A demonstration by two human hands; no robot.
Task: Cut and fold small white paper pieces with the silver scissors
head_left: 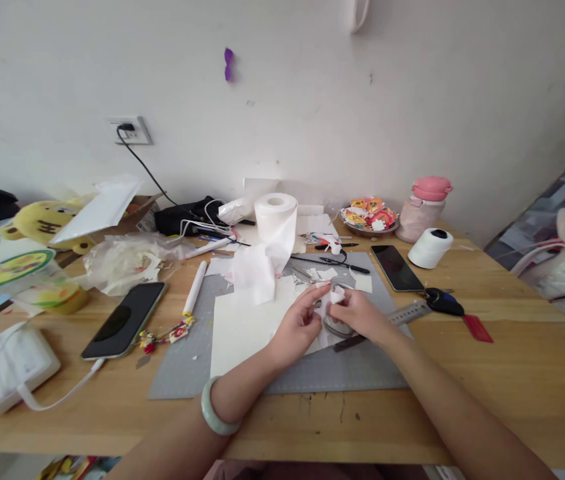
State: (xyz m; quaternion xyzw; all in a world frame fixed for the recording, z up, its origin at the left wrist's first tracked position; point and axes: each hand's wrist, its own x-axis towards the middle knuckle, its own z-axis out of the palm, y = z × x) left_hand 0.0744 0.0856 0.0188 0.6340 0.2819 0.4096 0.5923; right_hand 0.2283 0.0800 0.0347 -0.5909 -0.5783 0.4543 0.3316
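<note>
My right hand [357, 312] pinches a small folded piece of white paper [337, 294] above the grey cutting mat [292, 383]. Close on its left, my left hand [298, 321] has its fingers curled towards the same piece; what lies between its fingertips is too small to make out. Under the hands is a round, ring-shaped thing [338, 328], partly hidden, with a metal ruler [409, 312] reaching out to the right. A large white sheet [235, 333] lies on the mat beneath my left hand. Behind it, scissors [302, 272] rest among paper scraps.
A tissue roll [276, 217] stands behind the mat, its loose end draped forward. To the right are a phone [396, 268], a thread spool [429, 248], keys [443, 301], a pink-lidded bottle [422, 212] and a snack bowl [369, 219]. Leftward lie another phone [123, 321] and a white charger [9, 367].
</note>
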